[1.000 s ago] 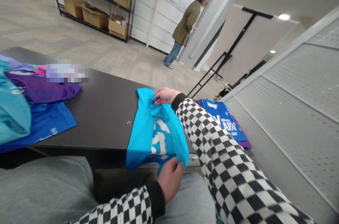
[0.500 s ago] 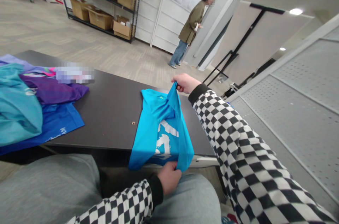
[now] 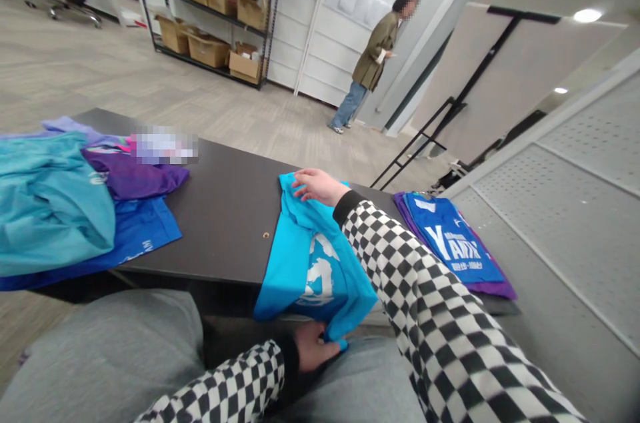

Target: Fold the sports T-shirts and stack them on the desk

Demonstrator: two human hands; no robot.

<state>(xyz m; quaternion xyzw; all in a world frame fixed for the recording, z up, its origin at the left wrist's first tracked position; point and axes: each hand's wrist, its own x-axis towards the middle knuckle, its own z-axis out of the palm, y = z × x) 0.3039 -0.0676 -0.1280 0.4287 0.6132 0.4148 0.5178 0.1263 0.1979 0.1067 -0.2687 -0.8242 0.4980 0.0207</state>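
Right hand (image 3: 317, 186) dropped onto cyan T-shirt (image 3: 305, 269); left hand (image 3: 313, 346) grips hem (image 3: 336, 336).

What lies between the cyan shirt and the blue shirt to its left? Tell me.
In the head view, only the dark tabletop lies there, with a small metal-ringed hole beside the cyan shirt; the blue shirt lies beyond.

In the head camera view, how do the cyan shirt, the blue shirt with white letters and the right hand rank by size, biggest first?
1. Cyan shirt and blue shirt: too alike to rank, and nearness to the camera clouds it.
2. Right hand: smallest.
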